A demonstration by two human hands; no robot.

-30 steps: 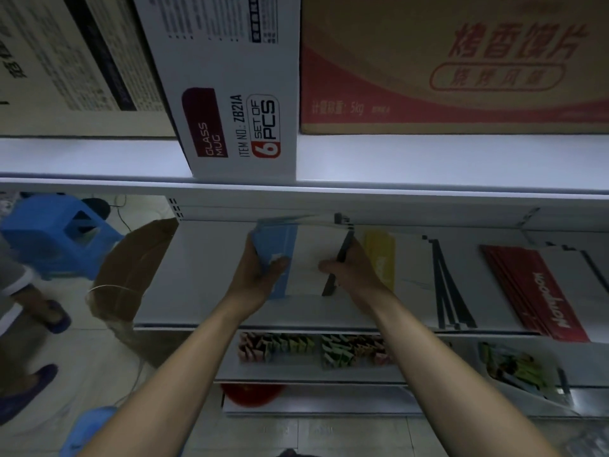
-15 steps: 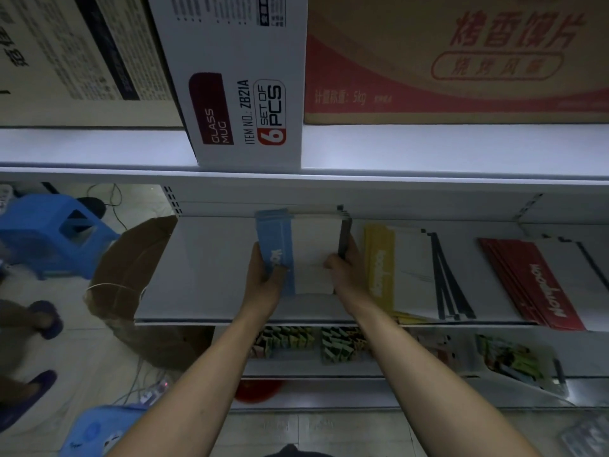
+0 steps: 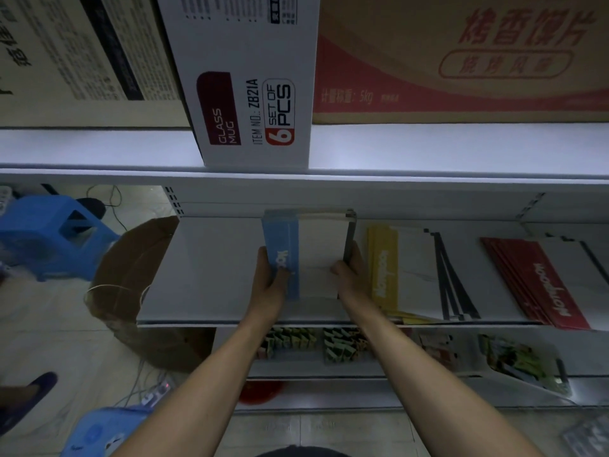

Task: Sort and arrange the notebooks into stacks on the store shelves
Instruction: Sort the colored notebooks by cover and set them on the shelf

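Where white shelf (image 3: 204, 275) bears stacked notebooks (image 3: 318, 255), tiled floor (image 3: 62, 328), blue stool (image 3: 43, 232)

One wide-angle camera is being worn on the head and pointed forward and steeply down. The middle shelf (image 3: 211, 268) is being viewed from arm's reach, the left hand (image 3: 268, 282), right hand (image 3: 351, 275) and notebook stack (image 3: 316, 258) being framed centrally; the floor (image 3: 49, 341) is being caught far below at left.
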